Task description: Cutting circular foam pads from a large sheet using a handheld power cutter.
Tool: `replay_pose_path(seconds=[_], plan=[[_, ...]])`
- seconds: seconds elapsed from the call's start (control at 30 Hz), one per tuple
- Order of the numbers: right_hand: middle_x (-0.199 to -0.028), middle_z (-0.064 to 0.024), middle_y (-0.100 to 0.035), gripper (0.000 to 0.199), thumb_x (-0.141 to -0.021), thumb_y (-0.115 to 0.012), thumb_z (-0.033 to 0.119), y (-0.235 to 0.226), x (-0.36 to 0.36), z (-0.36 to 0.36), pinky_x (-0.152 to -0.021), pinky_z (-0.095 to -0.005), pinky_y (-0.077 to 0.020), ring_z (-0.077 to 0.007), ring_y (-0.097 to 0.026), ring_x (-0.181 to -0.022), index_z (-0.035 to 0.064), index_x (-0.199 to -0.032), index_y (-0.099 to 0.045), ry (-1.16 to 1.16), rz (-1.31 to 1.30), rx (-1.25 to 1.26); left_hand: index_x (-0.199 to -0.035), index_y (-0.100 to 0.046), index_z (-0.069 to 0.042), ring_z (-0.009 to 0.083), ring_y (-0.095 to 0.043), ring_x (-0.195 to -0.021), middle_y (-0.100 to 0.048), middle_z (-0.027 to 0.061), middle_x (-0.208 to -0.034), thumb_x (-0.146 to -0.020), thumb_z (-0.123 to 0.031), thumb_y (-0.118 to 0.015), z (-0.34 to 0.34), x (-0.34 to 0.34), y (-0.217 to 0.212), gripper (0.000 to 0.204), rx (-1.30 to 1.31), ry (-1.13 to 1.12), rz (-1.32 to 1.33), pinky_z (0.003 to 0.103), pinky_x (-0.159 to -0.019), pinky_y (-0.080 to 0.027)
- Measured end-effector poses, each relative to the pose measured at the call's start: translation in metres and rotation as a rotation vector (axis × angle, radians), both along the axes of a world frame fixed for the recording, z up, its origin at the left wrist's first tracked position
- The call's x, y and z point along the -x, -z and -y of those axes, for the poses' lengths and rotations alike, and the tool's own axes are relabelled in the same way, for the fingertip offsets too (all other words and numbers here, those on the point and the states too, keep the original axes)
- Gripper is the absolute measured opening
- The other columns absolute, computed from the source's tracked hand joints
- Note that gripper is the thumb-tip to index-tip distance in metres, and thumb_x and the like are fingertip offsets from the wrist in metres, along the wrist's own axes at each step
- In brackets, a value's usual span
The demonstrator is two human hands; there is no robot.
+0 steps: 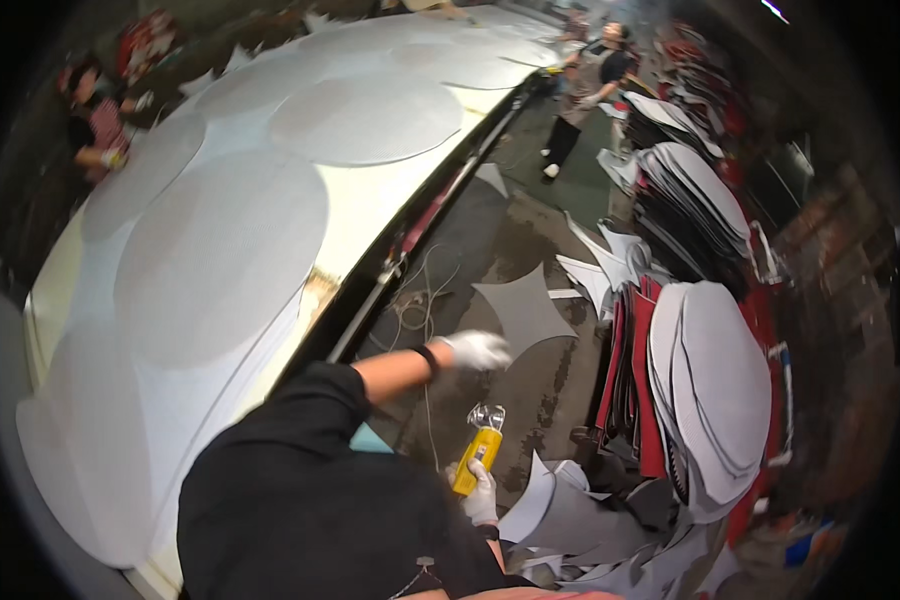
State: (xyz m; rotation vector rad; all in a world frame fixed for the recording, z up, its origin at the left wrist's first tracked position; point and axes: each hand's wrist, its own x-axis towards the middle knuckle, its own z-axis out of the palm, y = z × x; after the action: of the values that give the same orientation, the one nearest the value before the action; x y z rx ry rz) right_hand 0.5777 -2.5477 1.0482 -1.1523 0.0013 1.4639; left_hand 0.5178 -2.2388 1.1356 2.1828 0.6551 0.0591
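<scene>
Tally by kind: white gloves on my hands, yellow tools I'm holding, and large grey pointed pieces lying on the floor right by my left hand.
White gloves: 2
Yellow tool: 1
Large grey pointed piece: 1
Total: 4

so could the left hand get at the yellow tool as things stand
Probably yes: the left hand looks empty, and nothing visible lies between it and the yellow tool. The right hand grips the tool's lower part, though, so that end seems less free.
</scene>
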Motion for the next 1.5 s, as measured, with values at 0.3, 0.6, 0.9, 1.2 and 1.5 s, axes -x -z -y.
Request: replay_pose_path(seconds=[0.3, 0.6, 0.9, 1.2, 1.5], plan=[[-0.103, -0.0156, -0.062, 0.049, -0.087, -0.063, 0.031, -0.014, -0.010, -0.046, -0.075, -0.0325, -0.0531, -0.0260, -0.065, -0.088, -0.0008, -0.121, -0.049, -0.309, 0.090, -0.247, -0.114, -0.045, -0.007, 0.0298, -0.060, -0.078, -0.055, 0.0174, -0.098, -0.092, -0.052, -0.053, 0.048, 0.349, 0.131, 0.051, 1.071, -1.624, 1.014, 0.042, -0.066, -0.055], [-0.095, -0.0101, -0.063, 0.038, -0.087, -0.060, 0.021, -0.130, -0.015, -0.046, -0.070, -0.0307, -0.0528, -0.0197, -0.063, -0.078, 0.0007, -0.117, -0.051, -0.770, 0.320, -0.436, -0.138, -0.030, 0.010, 0.0405, -0.058, -0.109, -0.048, 0.0307, -0.130, -0.100, -0.046, -0.038, 0.319, 0.363, 0.087, 0.068, 1.115, -1.781, 1.606, 0.037, -0.071, -0.059], [-0.087, -0.0026, -0.061, 0.033, -0.080, -0.068, 0.013, -0.227, -0.057, -0.072, -0.063, -0.0273, -0.0500, -0.0120, -0.059, -0.071, 0.0008, -0.108, -0.058, -1.121, 0.670, -0.512, -0.144, -0.024, 0.005, 0.0342, -0.050, -0.123, -0.045, 0.0208, -0.137, -0.094, -0.050, -0.052, 0.361, 0.231, -0.026, 0.079, 0.990, -1.732, 1.707, 0.041, -0.098, -0.047], [-0.092, -0.0058, -0.066, 0.048, -0.072, -0.074, 0.008, -0.219, -0.075, -0.183, -0.071, -0.0254, -0.0510, -0.0131, -0.062, -0.076, -0.0053, -0.114, -0.056, -1.475, 1.019, -0.648, -0.144, -0.028, -0.009, 0.0326, -0.050, -0.121, -0.048, 0.0173, -0.131, -0.091, -0.040, -0.060, 0.353, 0.182, -0.006, 0.069, 1.026, -1.791, 1.956, 0.045, -0.099, -0.046], [-0.097, -0.0217, -0.068, 0.058, -0.066, -0.071, 0.024, -0.190, 0.049, -0.357, -0.082, -0.0354, -0.0517, -0.0322, -0.067, -0.093, -0.0001, -0.117, -0.057, -2.032, 1.532, -0.895, -0.102, -0.058, -0.013, 0.0188, -0.060, -0.071, -0.060, 0.0032, -0.079, -0.094, -0.025, -0.058, 0.259, 0.222, 0.041, 0.014, 1.019, -2.179, 1.689, 0.041, -0.076, -0.055]])
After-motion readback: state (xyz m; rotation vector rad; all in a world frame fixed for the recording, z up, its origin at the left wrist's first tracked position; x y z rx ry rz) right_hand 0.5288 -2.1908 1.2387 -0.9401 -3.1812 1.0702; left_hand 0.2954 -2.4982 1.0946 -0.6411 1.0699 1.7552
